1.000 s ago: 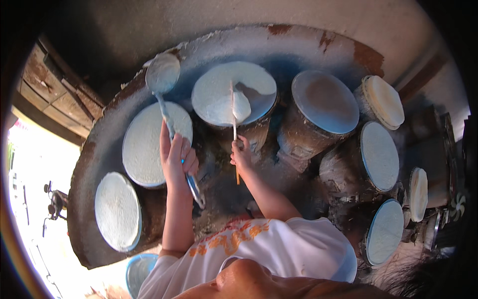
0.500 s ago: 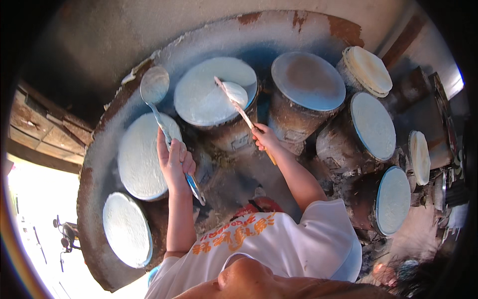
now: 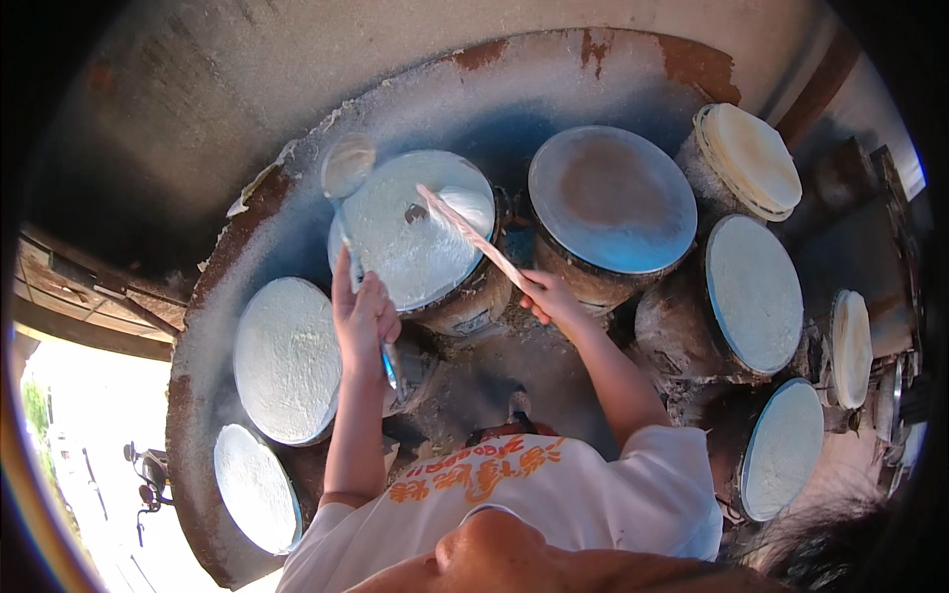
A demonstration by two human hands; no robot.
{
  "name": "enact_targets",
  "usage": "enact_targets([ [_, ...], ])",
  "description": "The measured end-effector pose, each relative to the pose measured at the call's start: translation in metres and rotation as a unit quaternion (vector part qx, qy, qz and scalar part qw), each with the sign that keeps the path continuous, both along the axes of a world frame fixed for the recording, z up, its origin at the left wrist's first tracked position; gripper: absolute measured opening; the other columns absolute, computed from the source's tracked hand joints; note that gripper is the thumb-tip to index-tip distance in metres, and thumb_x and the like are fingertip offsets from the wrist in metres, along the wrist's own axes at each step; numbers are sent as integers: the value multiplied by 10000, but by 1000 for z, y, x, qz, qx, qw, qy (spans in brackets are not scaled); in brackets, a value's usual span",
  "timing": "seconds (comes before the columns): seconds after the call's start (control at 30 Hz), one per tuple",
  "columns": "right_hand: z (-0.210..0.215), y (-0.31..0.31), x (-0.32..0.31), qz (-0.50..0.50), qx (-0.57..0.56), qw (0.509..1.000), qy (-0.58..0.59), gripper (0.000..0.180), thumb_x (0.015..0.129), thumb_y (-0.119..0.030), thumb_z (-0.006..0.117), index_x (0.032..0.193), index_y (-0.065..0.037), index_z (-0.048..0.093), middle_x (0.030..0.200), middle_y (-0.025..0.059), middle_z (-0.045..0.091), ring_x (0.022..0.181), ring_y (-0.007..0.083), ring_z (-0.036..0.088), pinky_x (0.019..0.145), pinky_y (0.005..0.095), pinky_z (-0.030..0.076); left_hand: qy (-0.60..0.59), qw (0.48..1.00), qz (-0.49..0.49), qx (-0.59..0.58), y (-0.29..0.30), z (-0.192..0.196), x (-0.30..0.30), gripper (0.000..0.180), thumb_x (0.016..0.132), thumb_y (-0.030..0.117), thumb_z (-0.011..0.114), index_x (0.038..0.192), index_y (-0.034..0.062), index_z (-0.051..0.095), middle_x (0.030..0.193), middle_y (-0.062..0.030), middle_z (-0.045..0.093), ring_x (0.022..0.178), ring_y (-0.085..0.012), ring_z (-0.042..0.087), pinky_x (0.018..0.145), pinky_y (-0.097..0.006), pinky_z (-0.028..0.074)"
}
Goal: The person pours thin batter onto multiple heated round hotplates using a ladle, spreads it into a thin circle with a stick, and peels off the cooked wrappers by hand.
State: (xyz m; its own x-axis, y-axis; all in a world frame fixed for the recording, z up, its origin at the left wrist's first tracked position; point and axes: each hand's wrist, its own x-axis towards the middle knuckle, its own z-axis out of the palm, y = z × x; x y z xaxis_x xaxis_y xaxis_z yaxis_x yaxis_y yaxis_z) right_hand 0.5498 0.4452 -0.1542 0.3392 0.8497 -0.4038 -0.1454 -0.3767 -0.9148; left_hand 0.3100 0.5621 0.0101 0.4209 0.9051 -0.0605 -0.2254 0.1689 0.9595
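Note:
My left hand (image 3: 364, 314) is closed around the handle of a metal ladle (image 3: 349, 168). The ladle's bowl is raised near the far left edge of a round griddle (image 3: 381, 262) coated with white batter. In my right hand (image 3: 547, 297) is a batter-smeared wooden stick (image 3: 473, 235), its far end over that griddle. Against the stick sits a smooth, rounded white patch (image 3: 469, 206); whether it is batter or part of the tool I cannot tell. A small dark gap shows in the batter beside the stick's tip.
To the right stands a griddle without batter (image 3: 613, 193), brown in the middle. More batter-covered griddles (image 3: 287, 361) curve around me on both sides. Pale round flatbreads (image 3: 748, 158) lie stacked at the far right. A curved, flour-dusted counter (image 3: 213, 326) rims the left and back.
The ladle's bowl has swung right, toward the batter-coated griddle. A dark gap now shows in that griddle's batter. The whole view has shifted, with the griddles lower in it.

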Motion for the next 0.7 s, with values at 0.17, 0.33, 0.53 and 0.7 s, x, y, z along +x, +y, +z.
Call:
enact_targets([
  [0.17, 39, 59, -35, 74, 53, 864, -495, 294, 920, -234, 466, 1172, -147, 589, 734, 196, 626, 684, 366, 621, 588, 484, 470, -177, 970, -76, -150, 40, 5, 9, 468, 981, 148, 408, 1428, 203, 282, 616, 29, 342, 380, -36, 296, 303, -176, 245],
  [0.33, -3, 11, -8, -35, -38, 886, -461, 308, 899, -196, 522, 1195, -120, 565, 676, 199, 608, 608, 387, 610, 523, 481, 471, -248, 922, -172, -243, 70, 2, 11, 380, 989, 145, 394, 1358, 227, 358, 646, 20, 361, 383, -33, 309, 297, -173, 258],
  [0.53, -6, 72, 7, 1, 38, 847, -531, 297, 913, -213, 485, 1185, -154, 589, 648, 181, 601, 558, 362, 593, 496, 488, 458, -360, 764, -152, -513, 112, -52, -1, 239, 981, 182, 416, 770, 76, 455, 593, 27, 371, 451, -70, 385, 432, -215, 374],
  [0.7, 7, 74, 3, 99, 52, 848, -518, 246, 909, -206, 475, 1103, -123, 600, 714, 185, 624, 656, 381, 608, 561, 483, 476, -333, 751, -123, -556, 115, -58, 18, 245, 949, 130, 484, 721, 105, 398, 577, 29, 367, 443, -64, 379, 430, -215, 385],
])
